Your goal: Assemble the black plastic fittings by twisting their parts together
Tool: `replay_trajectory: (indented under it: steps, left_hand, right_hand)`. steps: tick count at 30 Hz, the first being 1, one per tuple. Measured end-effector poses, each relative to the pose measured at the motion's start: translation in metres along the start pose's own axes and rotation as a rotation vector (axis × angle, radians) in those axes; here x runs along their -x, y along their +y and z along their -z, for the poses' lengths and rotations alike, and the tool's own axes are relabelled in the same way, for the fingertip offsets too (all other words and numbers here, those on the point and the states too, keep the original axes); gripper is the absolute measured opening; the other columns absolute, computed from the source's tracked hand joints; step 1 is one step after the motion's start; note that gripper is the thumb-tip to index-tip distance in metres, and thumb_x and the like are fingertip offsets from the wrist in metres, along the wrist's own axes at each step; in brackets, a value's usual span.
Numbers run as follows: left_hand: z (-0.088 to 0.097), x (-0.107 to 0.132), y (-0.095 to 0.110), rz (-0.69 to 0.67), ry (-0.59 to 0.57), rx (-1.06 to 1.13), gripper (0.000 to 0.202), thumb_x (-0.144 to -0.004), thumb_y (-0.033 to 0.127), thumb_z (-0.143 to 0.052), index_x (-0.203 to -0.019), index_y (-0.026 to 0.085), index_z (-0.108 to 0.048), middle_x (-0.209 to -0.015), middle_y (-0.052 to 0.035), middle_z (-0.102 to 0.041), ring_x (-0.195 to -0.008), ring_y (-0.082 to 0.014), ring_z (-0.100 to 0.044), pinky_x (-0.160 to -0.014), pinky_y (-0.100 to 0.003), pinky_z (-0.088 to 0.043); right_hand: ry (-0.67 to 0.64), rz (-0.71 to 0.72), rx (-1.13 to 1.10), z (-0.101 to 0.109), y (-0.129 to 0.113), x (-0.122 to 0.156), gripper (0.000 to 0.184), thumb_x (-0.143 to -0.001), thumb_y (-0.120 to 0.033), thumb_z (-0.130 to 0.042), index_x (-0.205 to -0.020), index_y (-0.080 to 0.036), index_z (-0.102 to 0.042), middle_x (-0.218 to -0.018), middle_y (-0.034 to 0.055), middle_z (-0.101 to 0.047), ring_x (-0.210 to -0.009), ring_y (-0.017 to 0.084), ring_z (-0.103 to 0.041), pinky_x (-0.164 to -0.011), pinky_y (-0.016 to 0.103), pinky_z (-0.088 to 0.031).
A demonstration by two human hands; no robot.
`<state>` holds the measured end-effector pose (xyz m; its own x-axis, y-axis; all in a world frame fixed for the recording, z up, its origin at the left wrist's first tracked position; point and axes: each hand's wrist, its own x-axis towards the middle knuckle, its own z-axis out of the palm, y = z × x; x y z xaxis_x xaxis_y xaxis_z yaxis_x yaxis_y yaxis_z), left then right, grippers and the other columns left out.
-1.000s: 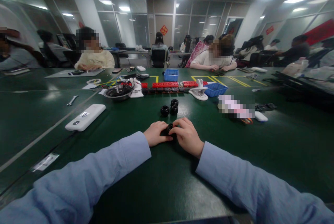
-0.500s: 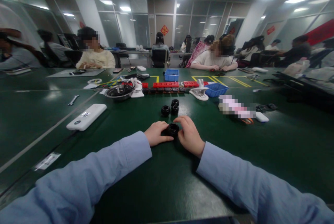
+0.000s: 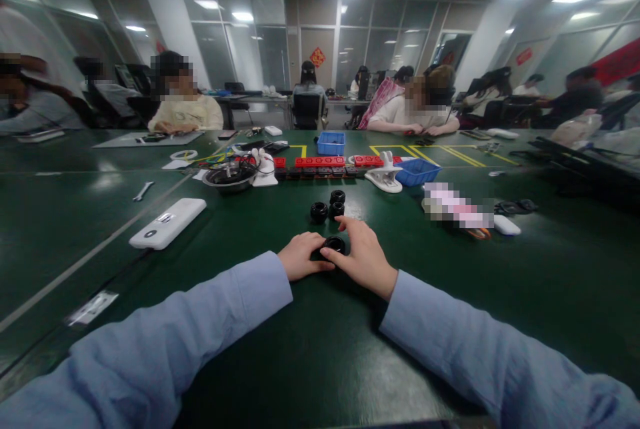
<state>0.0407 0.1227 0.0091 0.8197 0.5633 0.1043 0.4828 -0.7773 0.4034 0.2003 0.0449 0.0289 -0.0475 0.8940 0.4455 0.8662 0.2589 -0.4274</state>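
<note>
A shiny black ring-shaped part (image 3: 334, 243) with a hollow top stands on the green table, between my two hands. My left hand (image 3: 303, 257) curls around its left side, thumb in front and fingers behind. My right hand (image 3: 364, 254) is at its right side, thumb lying over the near rim and index finger raised apart from it. Just beyond my hands is a group of similar black round parts, one at the left (image 3: 319, 212), another at the back (image 3: 337, 197) and one in front of that (image 3: 337, 210).
Farther back lie a red and black strip (image 3: 320, 162), a white clip stand (image 3: 385, 174), blue bins (image 3: 416, 171) and a dark bowl of cables (image 3: 231, 177). A white power bank (image 3: 169, 223) and a wrench (image 3: 143, 191) lie left. Several people sit beyond the table.
My right thumb has moved left onto the near rim of the ring-shaped part, and my right index finger has lifted off behind it. My left hand keeps its place.
</note>
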Motion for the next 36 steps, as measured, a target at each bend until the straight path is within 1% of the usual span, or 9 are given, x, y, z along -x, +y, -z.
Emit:
replay_trajectory:
  steps: [2, 4, 7, 10, 17, 23, 27, 32, 36]
  left_hand:
    - [-0.0015, -0.0005, -0.0014, -0.008, 0.007, -0.006, 0.034, -0.076, 0.047, -0.062, -0.092, 0.017, -0.059, -0.088, -0.0048, -0.058, -0.084, -0.0214, -0.053, -0.077, -0.034, -0.041]
    - [-0.0024, -0.0008, -0.0019, -0.007, 0.016, -0.013, 0.033, -0.076, 0.046, -0.062, -0.09, 0.017, -0.059, -0.087, -0.0046, -0.058, -0.082, -0.021, -0.053, -0.076, -0.033, -0.041]
    - [-0.0021, -0.0006, -0.0009, -0.007, 0.019, -0.015, 0.031, -0.076, 0.045, -0.061, -0.088, 0.016, -0.059, -0.087, -0.0046, -0.058, -0.083, -0.021, -0.052, -0.076, -0.033, -0.041]
    - [-0.0013, -0.0003, 0.0002, -0.007, 0.012, -0.021, 0.031, -0.077, 0.045, -0.059, -0.088, 0.016, -0.058, -0.089, -0.0052, -0.058, -0.085, -0.0216, -0.052, -0.077, -0.034, -0.041]
    - [-0.001, -0.0002, 0.0007, 0.025, 0.006, -0.028, 0.028, -0.076, 0.04, -0.061, -0.089, 0.015, -0.056, -0.093, -0.0066, -0.058, -0.088, -0.0228, -0.052, -0.08, -0.035, -0.042]
    - [-0.0007, 0.0003, 0.0017, 0.029, 0.002, -0.023, 0.028, -0.076, 0.037, -0.06, -0.091, 0.013, -0.056, -0.094, -0.0081, -0.058, -0.089, -0.0235, -0.052, -0.082, -0.037, -0.042]
    - [-0.0017, 0.0001, 0.0005, 0.017, 0.005, -0.018, 0.029, -0.077, 0.036, -0.06, -0.095, 0.013, -0.056, -0.095, -0.0081, -0.058, -0.091, -0.0235, -0.052, -0.084, -0.037, -0.042]
    - [-0.0025, -0.0004, -0.0001, 0.015, 0.013, -0.054, 0.029, -0.077, 0.038, -0.059, -0.092, 0.014, -0.056, -0.091, -0.0065, -0.057, -0.086, -0.0225, -0.052, -0.079, -0.036, -0.043]
    - [-0.0032, -0.0004, -0.0003, 0.019, 0.025, -0.056, 0.029, -0.076, 0.038, -0.06, -0.092, 0.013, -0.056, -0.092, -0.0072, -0.058, -0.087, -0.0224, -0.053, -0.081, -0.036, -0.043]
  right_hand:
    - [-0.025, 0.028, 0.091, 0.001, -0.0031, -0.0014, 0.055, -0.072, -0.05, -0.065, -0.111, -0.013, -0.054, -0.099, 0.0085, -0.058, -0.093, 0.023, -0.051, -0.078, 0.034, -0.037]
    - [-0.027, 0.081, 0.174, 0.0007, -0.0043, -0.0017, 0.043, -0.073, -0.052, -0.065, -0.096, -0.016, -0.061, -0.091, 0.0066, -0.059, -0.089, 0.022, -0.05, -0.075, 0.033, -0.034]
    - [0.007, 0.143, 0.235, -0.0015, -0.0032, -0.0011, 0.033, -0.076, -0.05, -0.064, -0.084, -0.017, -0.063, -0.083, 0.0048, -0.059, -0.085, 0.02, -0.049, -0.073, 0.032, -0.031]
    - [0.024, 0.172, 0.237, -0.0034, -0.0015, 0.0001, 0.029, -0.077, -0.045, -0.064, -0.087, -0.018, -0.063, -0.084, 0.0041, -0.059, -0.085, 0.02, -0.048, -0.072, 0.032, -0.031]
    - [-0.022, 0.212, 0.17, -0.0015, -0.0038, 0.0035, 0.023, -0.081, -0.033, -0.059, -0.097, -0.017, -0.063, -0.092, 0.0062, -0.059, -0.089, 0.02, -0.046, -0.078, 0.033, -0.035]
    - [-0.05, 0.253, 0.112, 0.0007, -0.0056, 0.0037, 0.019, -0.081, -0.025, -0.056, -0.096, -0.016, -0.063, -0.096, 0.0054, -0.061, -0.088, 0.02, -0.045, -0.081, 0.033, -0.036]
    - [-0.052, 0.273, 0.097, 0.0013, -0.0058, 0.0039, 0.021, -0.079, -0.02, -0.055, -0.098, -0.016, -0.063, -0.099, 0.0048, -0.062, -0.086, 0.019, -0.045, -0.08, 0.033, -0.036]
    - [-0.045, 0.309, 0.086, 0.0005, -0.0044, 0.0055, 0.022, -0.079, -0.017, -0.053, -0.099, -0.016, -0.063, -0.102, 0.0036, -0.063, -0.084, 0.019, -0.045, -0.079, 0.033, -0.035]
    - [-0.038, 0.324, 0.072, 0.0, -0.0048, 0.0065, 0.025, -0.077, -0.015, -0.052, -0.099, -0.017, -0.063, -0.105, 0.0019, -0.064, -0.083, 0.018, -0.044, -0.079, 0.033, -0.035]
